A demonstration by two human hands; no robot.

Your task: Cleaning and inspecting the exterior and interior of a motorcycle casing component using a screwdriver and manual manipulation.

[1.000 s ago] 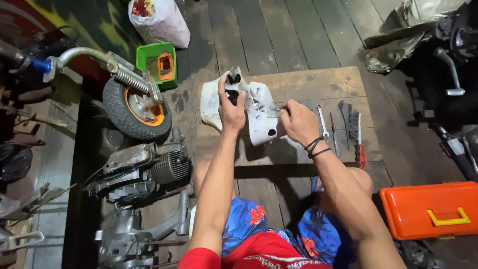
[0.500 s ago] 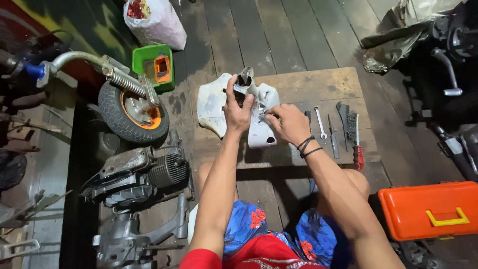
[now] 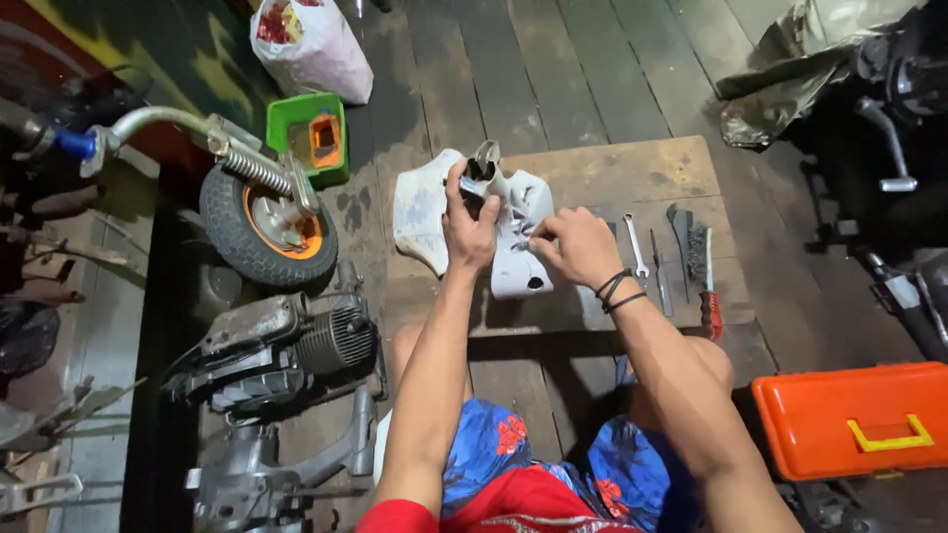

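Observation:
A white plastic body panel (image 3: 423,212) lies on a low wooden board (image 3: 632,173) in front of me. My left hand (image 3: 468,229) grips the dark upper part of the panel's neck. Just to its right, my right hand (image 3: 576,247), with black bands on the wrist, has its fingers pinched at the panel's middle; what it pinches is too small to tell. My knees in blue flowered shorts sit below the board.
A wrench (image 3: 635,244), a thin tool (image 3: 660,271) and a red-handled wire brush (image 3: 705,266) lie right of the panel. An orange toolbox (image 3: 857,418) sits lower right. At left are a small wheel (image 3: 265,222), a green tray (image 3: 308,138), an engine (image 3: 286,345); a white bag (image 3: 308,44) stands behind.
My right hand has moved left along the panel, closer to my left hand. The view has shifted slightly, and the left hand keeps its grip.

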